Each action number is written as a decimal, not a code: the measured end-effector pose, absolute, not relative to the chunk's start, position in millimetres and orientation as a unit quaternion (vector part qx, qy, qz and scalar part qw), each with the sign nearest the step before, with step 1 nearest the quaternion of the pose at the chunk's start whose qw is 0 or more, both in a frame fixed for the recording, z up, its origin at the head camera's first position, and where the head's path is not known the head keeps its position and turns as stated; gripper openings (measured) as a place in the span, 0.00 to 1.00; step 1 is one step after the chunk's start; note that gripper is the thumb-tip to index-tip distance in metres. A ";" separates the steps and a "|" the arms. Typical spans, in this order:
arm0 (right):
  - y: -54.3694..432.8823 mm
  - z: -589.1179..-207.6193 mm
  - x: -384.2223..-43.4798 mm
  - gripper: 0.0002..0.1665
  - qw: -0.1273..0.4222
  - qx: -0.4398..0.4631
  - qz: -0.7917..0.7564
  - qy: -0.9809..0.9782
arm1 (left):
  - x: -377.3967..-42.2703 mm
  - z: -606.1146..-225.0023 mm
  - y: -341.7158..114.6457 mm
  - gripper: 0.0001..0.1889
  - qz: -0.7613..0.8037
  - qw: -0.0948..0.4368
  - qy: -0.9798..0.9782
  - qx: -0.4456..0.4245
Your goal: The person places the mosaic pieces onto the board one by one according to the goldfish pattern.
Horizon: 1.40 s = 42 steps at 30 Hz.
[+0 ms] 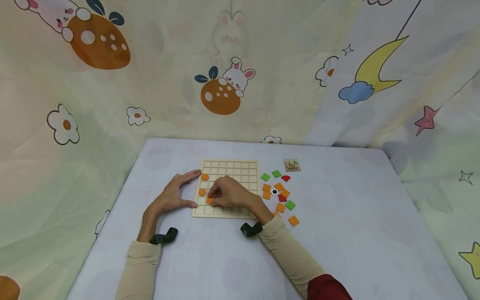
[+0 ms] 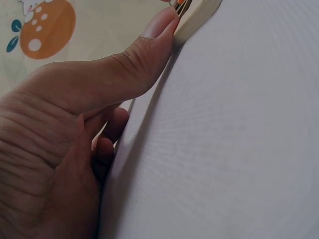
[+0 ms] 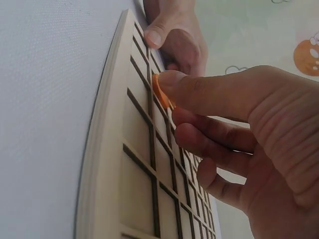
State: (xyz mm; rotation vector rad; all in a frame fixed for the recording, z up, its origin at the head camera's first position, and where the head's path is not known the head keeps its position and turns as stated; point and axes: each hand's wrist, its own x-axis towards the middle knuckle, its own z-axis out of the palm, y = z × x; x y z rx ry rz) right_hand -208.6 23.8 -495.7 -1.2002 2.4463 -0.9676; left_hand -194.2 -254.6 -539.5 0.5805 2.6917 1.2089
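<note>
on white cloth [image 1: 225, 250], right hand [image 1: 231, 192] partly hides orange disc [image 1: 208, 201].

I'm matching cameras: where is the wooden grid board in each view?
Head: the wooden grid board lies below centre, slightly left.
Left wrist: mostly its pale edge, top, right of centre.
Right wrist: it runs from near the top to the bottom, mostly left of centre.
Shared landmark: the left hand, at the board's edge.
</note>
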 end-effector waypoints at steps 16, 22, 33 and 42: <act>71.7 -479.6 -203.4 0.17 0.116 -0.338 -0.354 0.865 | -194.7 -543.2 -255.0 0.62 0.398 0.064 0.894 0.194; 96.4 -479.0 -206.3 0.18 0.105 -0.345 -0.359 0.861 | -193.4 -542.6 -255.2 0.62 0.405 0.059 0.890 0.200; 143.9 -481.4 -208.6 0.18 0.093 -0.298 -0.375 0.873 | -194.7 -542.0 -256.5 0.61 0.397 0.053 0.893 0.204; 165.2 -482.8 -205.7 0.18 0.098 -0.248 -0.379 0.886 | -195.7 -542.6 -255.3 0.62 0.403 0.058 0.890 0.205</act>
